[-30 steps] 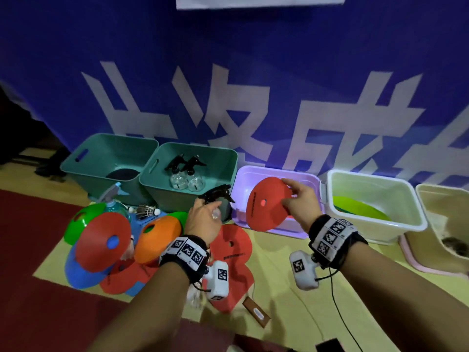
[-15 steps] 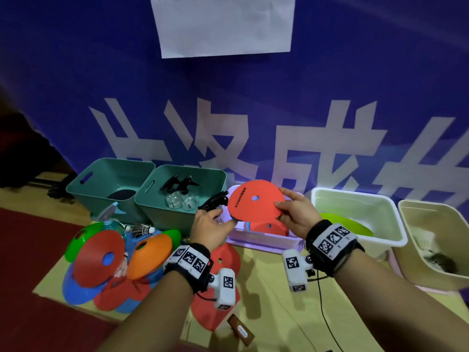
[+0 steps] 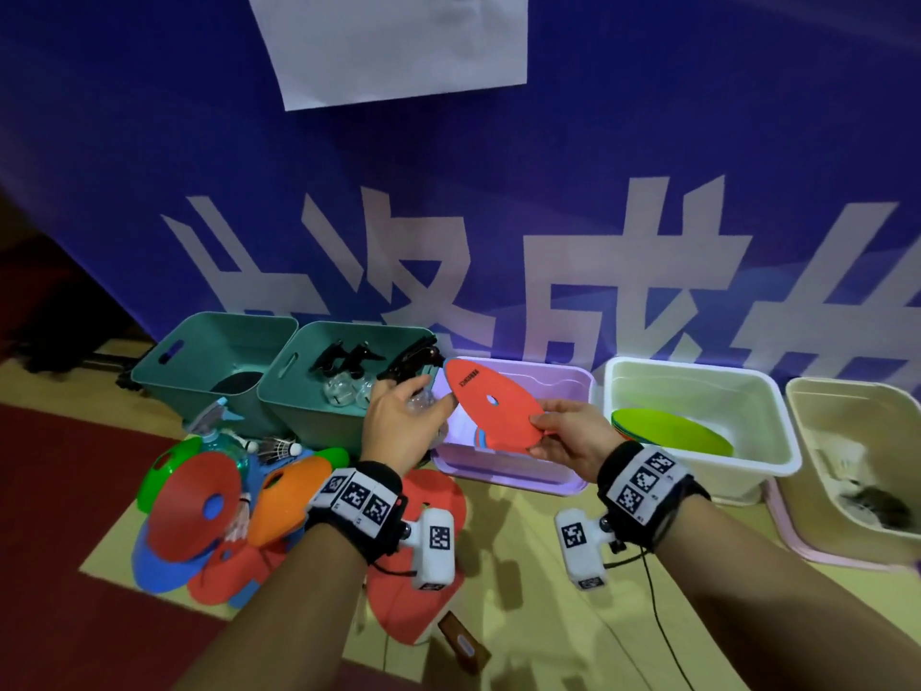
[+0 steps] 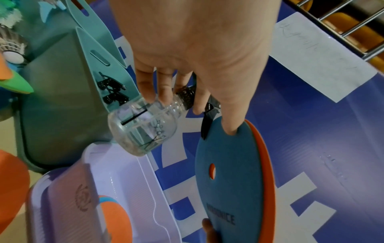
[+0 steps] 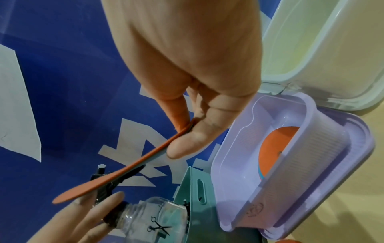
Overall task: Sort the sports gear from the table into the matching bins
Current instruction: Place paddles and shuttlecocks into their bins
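The right hand (image 3: 568, 433) is pinching the near rim of a flat round orange disc (image 3: 491, 408) with a blue underside, holding it above the lilac plastic bin (image 3: 508, 473). It is looking thin, light and bendy, so an edge pinch suits it. Left of the bin, the left hand (image 3: 398, 426) is gripping a clear plastic spray bottle (image 4: 143, 126) by its neck, its forefinger touching the disc's far edge.

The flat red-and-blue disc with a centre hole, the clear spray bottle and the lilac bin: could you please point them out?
Flat red-and-blue disc (image 3: 491, 411): head view, red face.
Clear spray bottle (image 4: 143, 129): left wrist view, body.
Lilac bin (image 5: 299, 157): right wrist view, near wall.
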